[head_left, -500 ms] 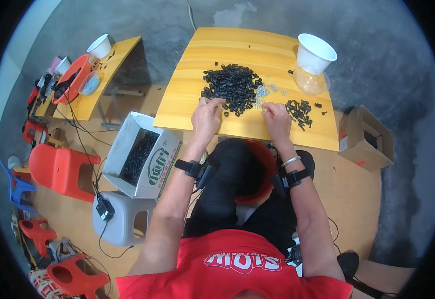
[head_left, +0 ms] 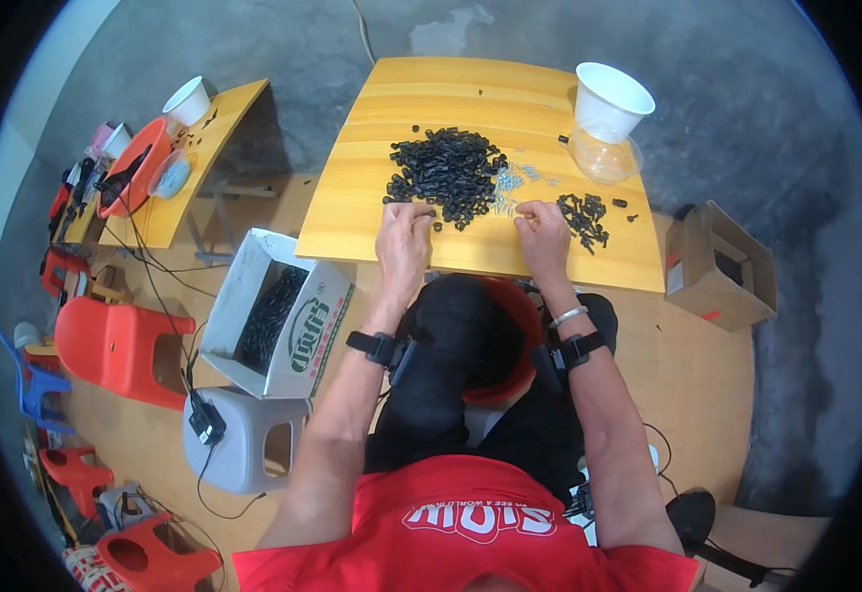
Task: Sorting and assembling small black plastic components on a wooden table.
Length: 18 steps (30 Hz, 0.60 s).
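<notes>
A heap of small black plastic parts (head_left: 446,170) lies on the yellow wooden table (head_left: 372,109). At the heap's near left edge is my left hand (head_left: 404,240), its fingers bent together in a pinch; whatever they hold is too small to make out. To the right, my right hand (head_left: 543,240) is closed too, thumb and forefinger together beside loose silver screws (head_left: 508,187). Its fingertips hide anything between them. Just beyond that hand, a smaller cluster of black pieces (head_left: 585,219), some apparently with screws in them, spreads toward the table's right side.
A white tub (head_left: 614,99) and a clear plastic bowl (head_left: 606,158) stand at the table's far right. On the floor are a white carton (head_left: 216,335) of black parts at left and a brown box (head_left: 712,276) at right. A grey stool (head_left: 233,444) stands nearby.
The whole view has shifted slightly, so the table sits a little further left. Both hands stay close to their earlier places, with small finger movements.
</notes>
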Each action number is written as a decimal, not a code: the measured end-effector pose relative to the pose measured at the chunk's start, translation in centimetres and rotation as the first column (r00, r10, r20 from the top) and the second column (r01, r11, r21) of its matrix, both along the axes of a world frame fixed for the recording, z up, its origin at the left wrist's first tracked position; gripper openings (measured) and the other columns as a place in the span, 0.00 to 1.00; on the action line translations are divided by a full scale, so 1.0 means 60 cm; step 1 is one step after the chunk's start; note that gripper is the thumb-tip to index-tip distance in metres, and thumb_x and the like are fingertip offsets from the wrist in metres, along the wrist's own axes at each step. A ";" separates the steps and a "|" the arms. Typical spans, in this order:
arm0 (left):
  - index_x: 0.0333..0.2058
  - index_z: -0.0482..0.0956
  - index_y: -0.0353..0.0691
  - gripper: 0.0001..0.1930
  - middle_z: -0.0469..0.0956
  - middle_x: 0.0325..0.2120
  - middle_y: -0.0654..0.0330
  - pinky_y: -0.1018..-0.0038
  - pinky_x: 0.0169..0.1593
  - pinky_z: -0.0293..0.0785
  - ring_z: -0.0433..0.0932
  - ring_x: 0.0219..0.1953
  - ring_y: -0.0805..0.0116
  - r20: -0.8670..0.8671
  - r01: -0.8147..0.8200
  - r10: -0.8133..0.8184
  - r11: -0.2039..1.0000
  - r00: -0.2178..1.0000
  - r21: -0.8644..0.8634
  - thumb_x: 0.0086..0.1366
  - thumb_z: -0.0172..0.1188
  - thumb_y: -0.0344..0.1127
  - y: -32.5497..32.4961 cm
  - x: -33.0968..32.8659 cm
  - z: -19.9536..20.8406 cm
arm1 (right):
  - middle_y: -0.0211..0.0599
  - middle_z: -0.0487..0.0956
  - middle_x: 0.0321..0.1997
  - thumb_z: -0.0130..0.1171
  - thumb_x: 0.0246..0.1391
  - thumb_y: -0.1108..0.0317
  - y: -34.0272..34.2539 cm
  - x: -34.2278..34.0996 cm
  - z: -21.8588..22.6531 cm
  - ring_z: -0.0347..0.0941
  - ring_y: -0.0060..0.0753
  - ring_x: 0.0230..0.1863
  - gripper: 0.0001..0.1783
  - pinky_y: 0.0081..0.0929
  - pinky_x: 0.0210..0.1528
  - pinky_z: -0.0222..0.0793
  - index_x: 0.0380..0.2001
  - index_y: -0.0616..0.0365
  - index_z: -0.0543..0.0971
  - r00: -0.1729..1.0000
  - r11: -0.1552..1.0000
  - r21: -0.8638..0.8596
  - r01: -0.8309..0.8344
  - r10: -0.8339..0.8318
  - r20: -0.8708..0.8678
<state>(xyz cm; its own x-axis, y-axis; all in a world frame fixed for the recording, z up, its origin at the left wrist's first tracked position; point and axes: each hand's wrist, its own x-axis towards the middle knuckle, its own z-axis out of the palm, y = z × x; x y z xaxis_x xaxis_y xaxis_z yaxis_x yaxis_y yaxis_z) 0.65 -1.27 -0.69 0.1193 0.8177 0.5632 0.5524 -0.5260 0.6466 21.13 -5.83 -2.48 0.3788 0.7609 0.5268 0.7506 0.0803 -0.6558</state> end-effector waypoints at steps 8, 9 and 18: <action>0.34 0.75 0.34 0.05 0.72 0.23 0.64 0.82 0.20 0.64 0.68 0.16 0.81 0.352 0.277 -0.213 0.950 0.911 -0.141 0.60 0.53 0.24 -0.036 0.066 -0.022 | 0.42 0.71 0.30 0.60 0.44 0.68 0.000 -0.019 0.011 0.72 0.46 0.30 0.06 0.36 0.32 0.69 0.27 0.54 0.76 0.982 0.999 -0.023 0.039 -0.034 0.185; 0.34 0.75 0.34 0.05 0.73 0.22 0.65 0.83 0.20 0.64 0.68 0.16 0.81 0.410 0.323 -0.209 0.917 0.888 -0.232 0.59 0.53 0.24 -0.043 0.073 -0.011 | 0.42 0.71 0.30 0.60 0.44 0.68 -0.001 -0.020 0.010 0.72 0.46 0.30 0.06 0.36 0.32 0.69 0.27 0.54 0.76 0.982 0.999 -0.023 0.041 -0.036 0.187; 0.35 0.76 0.36 0.05 0.74 0.19 0.66 0.84 0.19 0.63 0.69 0.17 0.82 0.543 0.402 -0.152 0.833 0.826 -0.380 0.60 0.53 0.26 -0.037 0.077 -0.008 | 0.41 0.71 0.26 0.56 0.47 0.70 0.002 -0.018 0.002 0.72 0.46 0.27 0.04 0.37 0.29 0.69 0.22 0.58 0.74 0.976 0.993 0.069 0.099 -0.110 0.190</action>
